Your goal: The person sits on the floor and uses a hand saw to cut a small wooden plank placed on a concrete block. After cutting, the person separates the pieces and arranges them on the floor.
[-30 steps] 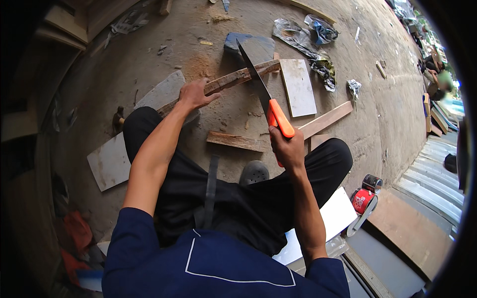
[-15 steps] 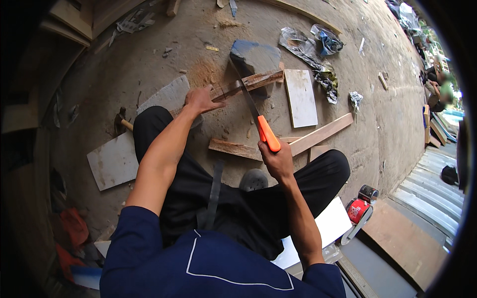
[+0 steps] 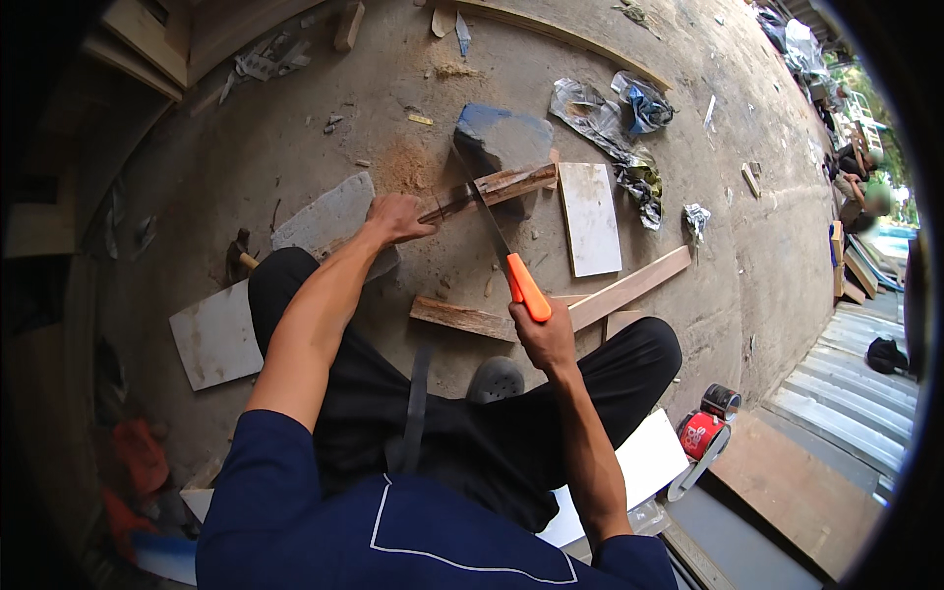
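Looking down from the head view, I can see the right hand [image 3: 548,334] with its fingers wrapped around the handle of an orange-handled saw [image 3: 529,288]. The blade [image 3: 495,223] runs forward from those fingers and crosses a strip of wood [image 3: 521,182] just to the right of the left hand [image 3: 396,218]. The left fingers rest over the strip; whether they curl beneath it I can't tell. To their right, the wood lies over a blue-grey block [image 3: 506,128]; a pale slab [image 3: 320,211] sits close on their left.

What would worry me is the blade skipping sideways into the left fingers, so near it, if a stroke were hurried or the wrist twisted. The strip might also roll or slide if the left hand's pressure slackened.

The wood looks old and rough, brown with darker, ragged patches along its length. Sawdust [image 3: 405,169] is scattered just beyond the left fingers, and a similarly rough offcut [image 3: 462,318] lies left of the right fingers.
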